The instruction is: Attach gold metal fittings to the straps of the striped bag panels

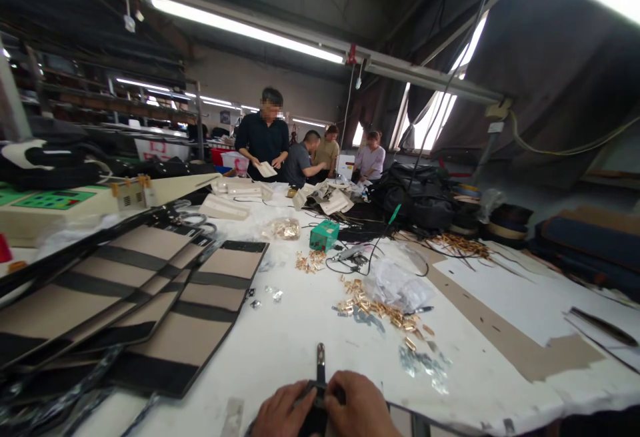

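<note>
At the near edge of the white table, both of my hands are closed on a black strap. A shiny metal piece sits at its far end. My left hand presses the strap from the left, thumb against it. My right hand pinches it from the right with curled fingers. The strap's near part is partly hidden by my hands. Ahead to the right lie gold-coloured metal fittings in a loose pile, with thin clear plastic bits nearer to me.
Striped black-and-beige panels are stacked at the left. A green box, a plastic bag and a cable-connected tool lie mid-table. Grey-brown sheet material covers the right side. Several people stand or sit beyond the table.
</note>
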`<state>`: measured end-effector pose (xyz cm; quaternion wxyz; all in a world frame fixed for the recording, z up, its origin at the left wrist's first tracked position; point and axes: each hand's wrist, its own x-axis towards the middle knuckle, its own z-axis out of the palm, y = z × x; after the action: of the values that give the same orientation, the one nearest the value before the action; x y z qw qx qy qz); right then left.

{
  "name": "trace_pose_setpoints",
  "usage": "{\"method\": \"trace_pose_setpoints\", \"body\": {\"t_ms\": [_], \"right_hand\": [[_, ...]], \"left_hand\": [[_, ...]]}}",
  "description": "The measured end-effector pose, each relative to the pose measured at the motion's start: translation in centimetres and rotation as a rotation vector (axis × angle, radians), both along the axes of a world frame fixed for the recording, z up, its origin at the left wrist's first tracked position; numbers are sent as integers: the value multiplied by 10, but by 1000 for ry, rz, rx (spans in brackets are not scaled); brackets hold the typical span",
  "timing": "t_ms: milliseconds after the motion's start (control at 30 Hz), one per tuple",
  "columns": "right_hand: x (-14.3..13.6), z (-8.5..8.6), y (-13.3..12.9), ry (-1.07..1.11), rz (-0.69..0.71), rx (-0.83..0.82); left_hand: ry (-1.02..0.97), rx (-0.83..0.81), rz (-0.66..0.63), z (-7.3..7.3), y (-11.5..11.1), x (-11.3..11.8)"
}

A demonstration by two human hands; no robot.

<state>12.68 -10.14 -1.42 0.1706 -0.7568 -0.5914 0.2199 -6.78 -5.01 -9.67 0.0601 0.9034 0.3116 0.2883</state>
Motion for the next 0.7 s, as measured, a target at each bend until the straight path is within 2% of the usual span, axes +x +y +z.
{"method": "trace_pose_setpoints", "body": {"t_ms": [100, 200, 367, 533, 700], "right_hand": [[0, 10, -8, -1, 11, 36], [2, 14, -9, 30, 34, 28], [5, 11, -8, 57, 23, 21], [4, 11, -6, 45, 0, 24], [0, 13, -7, 39, -49, 37]], "left_hand": [[-78, -202, 130, 31, -25, 7], [-106, -345, 148, 52, -36, 15], [-137, -427, 175, 63, -35, 20], [-123, -535, 192, 75, -24, 25], [-17, -681, 306, 84, -10, 29]]}}
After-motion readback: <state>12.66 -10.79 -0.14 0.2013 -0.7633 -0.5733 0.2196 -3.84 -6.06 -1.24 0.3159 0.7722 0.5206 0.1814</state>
